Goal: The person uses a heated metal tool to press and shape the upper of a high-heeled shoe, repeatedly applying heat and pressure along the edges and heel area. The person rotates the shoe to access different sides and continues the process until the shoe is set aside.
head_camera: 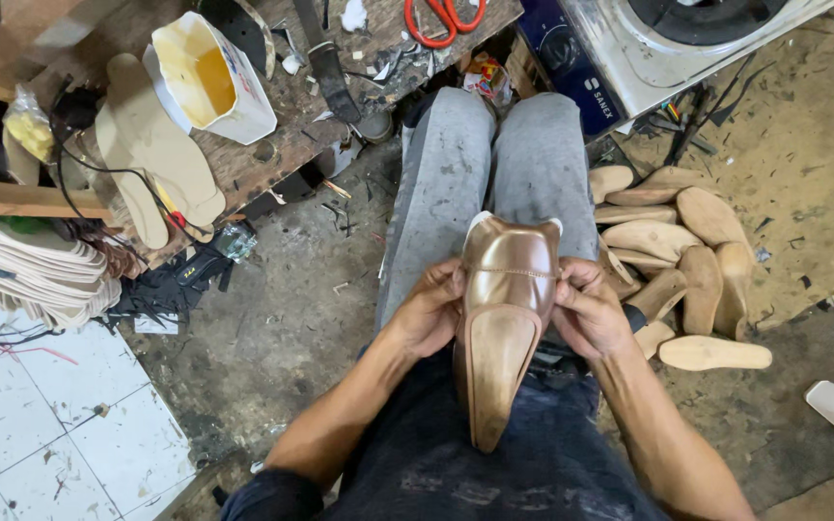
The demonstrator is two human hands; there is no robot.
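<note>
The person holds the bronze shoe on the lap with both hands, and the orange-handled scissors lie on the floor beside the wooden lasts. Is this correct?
Not quite. The head view shows the orange-handled scissors on the wooden workbench, not on the floor. The rest holds: left hand and right hand hold the bronze shoe on the lap, with the wooden lasts on the floor.

- A grimy dark concrete floor (282, 328) strewn with scraps and offcuts.
- White floor tiles (41, 425) at the lower left, speckled with dirt.
- A worn wooden desk (272, 145) at the top left, carrying a glue-stained white carton (212, 77), red-handled scissors (443, 17) and beige insoles (152, 145).
- A pile of wooden shoe lasts (682, 260) on the floor at the right.
- A white and blue appliance (649, 43) at the top right.
- Even, soft light.
</note>
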